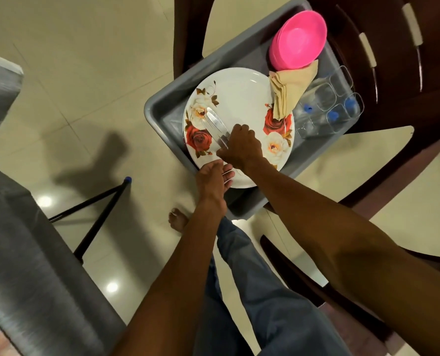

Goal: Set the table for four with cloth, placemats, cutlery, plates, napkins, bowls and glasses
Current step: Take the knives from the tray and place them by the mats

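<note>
The right hand point(240, 146) was clenched around the handles of the cutlery point(217, 125), which lay on the flowered plates point(239, 98) in the grey tray point(167, 109) on a chair. The blades ran away from the knuckles, up and to the left, their long axis slanting across the plate. The left hand point(213, 179) sat just below and left of the right, fingers relaxed against the plate's near rim, holding nothing. Beyond the right hand's far side lay the folded napkins point(288, 91), the pink bowls point(297, 39) and the glasses point(329, 104), close together; lifting straight up and back toward the body looked the freest path. The grey cloth-covered desk point(13, 201) stood well left of both hands.
</note>
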